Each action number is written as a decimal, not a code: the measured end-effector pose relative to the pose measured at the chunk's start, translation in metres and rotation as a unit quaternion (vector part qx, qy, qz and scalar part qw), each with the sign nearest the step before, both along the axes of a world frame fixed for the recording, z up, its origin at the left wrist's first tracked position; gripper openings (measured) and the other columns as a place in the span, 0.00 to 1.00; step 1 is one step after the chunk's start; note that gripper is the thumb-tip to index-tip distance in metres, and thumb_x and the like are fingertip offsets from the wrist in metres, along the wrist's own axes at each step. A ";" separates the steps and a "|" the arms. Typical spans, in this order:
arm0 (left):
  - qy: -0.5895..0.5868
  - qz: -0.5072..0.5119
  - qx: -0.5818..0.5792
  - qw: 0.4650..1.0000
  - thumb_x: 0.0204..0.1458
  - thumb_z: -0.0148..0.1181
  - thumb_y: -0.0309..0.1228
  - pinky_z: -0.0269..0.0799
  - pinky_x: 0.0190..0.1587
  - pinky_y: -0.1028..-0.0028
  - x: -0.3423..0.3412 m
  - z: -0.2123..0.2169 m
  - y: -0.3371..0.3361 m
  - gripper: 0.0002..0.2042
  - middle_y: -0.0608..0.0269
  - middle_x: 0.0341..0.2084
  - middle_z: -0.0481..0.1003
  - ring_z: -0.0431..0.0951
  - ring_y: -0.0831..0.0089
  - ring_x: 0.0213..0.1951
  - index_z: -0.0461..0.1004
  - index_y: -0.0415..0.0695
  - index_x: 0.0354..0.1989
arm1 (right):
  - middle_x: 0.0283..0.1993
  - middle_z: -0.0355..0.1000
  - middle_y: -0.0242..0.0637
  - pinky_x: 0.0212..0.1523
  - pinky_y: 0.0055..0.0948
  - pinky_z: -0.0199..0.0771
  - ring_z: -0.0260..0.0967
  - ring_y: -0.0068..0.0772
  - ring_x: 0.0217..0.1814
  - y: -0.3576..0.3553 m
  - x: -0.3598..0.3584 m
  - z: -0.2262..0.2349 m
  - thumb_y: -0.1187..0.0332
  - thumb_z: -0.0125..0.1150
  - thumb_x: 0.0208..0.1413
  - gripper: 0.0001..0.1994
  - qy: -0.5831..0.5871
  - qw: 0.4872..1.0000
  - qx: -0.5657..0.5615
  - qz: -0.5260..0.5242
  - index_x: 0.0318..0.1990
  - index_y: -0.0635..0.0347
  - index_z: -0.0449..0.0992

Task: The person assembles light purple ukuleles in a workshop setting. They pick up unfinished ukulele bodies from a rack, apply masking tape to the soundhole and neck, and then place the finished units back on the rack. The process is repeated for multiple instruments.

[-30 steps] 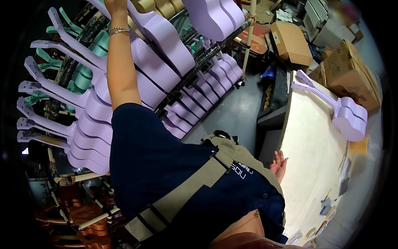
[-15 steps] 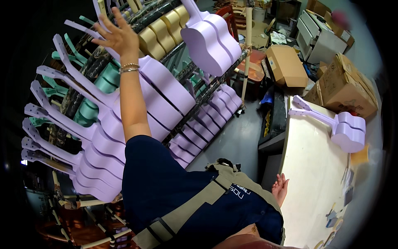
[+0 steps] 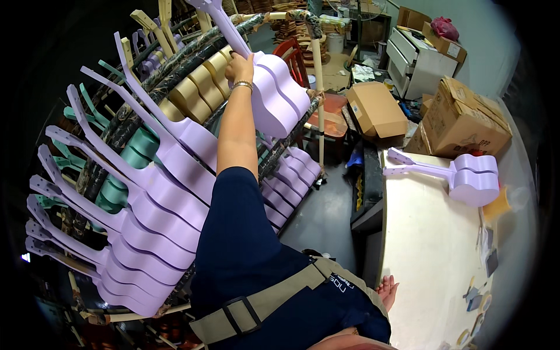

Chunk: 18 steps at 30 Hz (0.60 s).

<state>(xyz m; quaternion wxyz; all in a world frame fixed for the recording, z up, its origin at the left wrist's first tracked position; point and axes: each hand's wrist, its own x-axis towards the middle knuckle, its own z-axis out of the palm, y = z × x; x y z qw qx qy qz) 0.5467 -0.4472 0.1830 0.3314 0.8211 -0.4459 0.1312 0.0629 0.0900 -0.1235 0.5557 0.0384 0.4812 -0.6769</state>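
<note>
A: Where's the purple guitar (image 3: 279, 96)?
B: Far up on the rack (image 3: 175, 99). My left hand (image 3: 240, 65) is wrapped around it.
A: Careful! One hand could slip, and it may fall.

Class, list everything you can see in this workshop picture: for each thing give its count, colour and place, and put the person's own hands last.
Rack: one, dark wrapped rails, left and centre.
Lilac ukuleles on rack: many, exact count unclear, in rows.
Held ukulele: one, lilac, top centre, at the rack.
Green ukuleles: several, behind the lilac ones, left.
Tan ukuleles: several, upper rack.
Bench: one, pale top, right.
Ukuleles on bench: two stacked, lilac, far end.
Boxes: several, brown card, upper right.
Drawer unit: one, white, top right.
Chair: one, red, top centre.
Left hand: raised, gripping the held ukulele.
Right hand: open, at the bench edge, holding nothing.
</note>
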 end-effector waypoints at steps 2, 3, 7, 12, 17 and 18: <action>-0.055 0.000 -0.024 0.998 0.45 0.53 0.54 0.71 0.36 0.62 -0.007 0.000 0.015 0.27 0.51 0.29 0.76 0.77 0.56 0.34 0.68 0.40 0.40 | 0.39 0.68 0.30 0.34 0.18 0.60 0.59 0.19 0.31 0.009 0.002 0.001 0.49 0.44 0.57 0.24 -0.002 1.000 -0.001 0.004 0.54 0.56 0.63; -0.066 -0.016 -0.023 0.997 0.45 0.53 0.54 0.72 0.35 0.62 -0.012 0.000 0.026 0.27 0.50 0.28 0.76 0.77 0.56 0.33 0.68 0.39 0.39 | 0.39 0.68 0.29 0.34 0.19 0.60 0.59 0.19 0.31 0.013 0.002 0.001 0.49 0.44 0.57 0.24 -0.003 1.000 -0.002 0.008 0.54 0.55 0.63; -0.095 -0.074 -0.025 0.992 0.45 0.53 0.54 0.72 0.36 0.61 -0.055 0.028 0.103 0.29 0.47 0.26 0.76 0.77 0.54 0.31 0.68 0.37 0.43 | 0.40 0.68 0.29 0.34 0.19 0.60 0.59 0.20 0.31 0.018 0.001 0.001 0.49 0.44 0.57 0.24 -0.017 1.000 0.002 0.024 0.54 0.55 0.62; 0.106 -0.357 -0.186 0.909 0.47 0.55 0.44 0.68 0.39 0.59 -0.119 -0.005 0.184 0.26 0.42 0.28 0.74 0.74 0.45 0.33 0.63 0.33 0.45 | 0.44 0.67 0.37 0.36 0.20 0.63 0.60 0.22 0.34 0.008 -0.001 -0.002 0.52 0.39 0.60 0.23 0.007 0.998 -0.019 0.064 0.57 0.58 0.60; 0.524 -0.504 -0.130 0.674 0.58 0.41 0.41 0.70 0.37 0.73 -0.239 -0.061 0.286 0.19 0.51 0.26 0.74 0.75 0.69 0.31 0.67 0.34 0.39 | 0.54 0.62 0.46 0.49 0.30 0.65 0.63 0.35 0.51 0.018 0.011 0.044 0.45 0.34 0.59 0.31 0.044 0.989 -0.066 0.127 0.60 0.62 0.54; 0.529 -0.535 -0.130 0.646 0.58 0.40 0.43 0.70 0.38 0.71 -0.258 -0.068 0.308 0.21 0.49 0.27 0.74 0.75 0.66 0.31 0.62 0.34 0.44 | 0.58 0.58 0.48 0.56 0.34 0.58 0.57 0.38 0.58 0.023 0.017 0.050 0.43 0.33 0.58 0.33 0.034 0.990 -0.088 0.100 0.61 0.62 0.50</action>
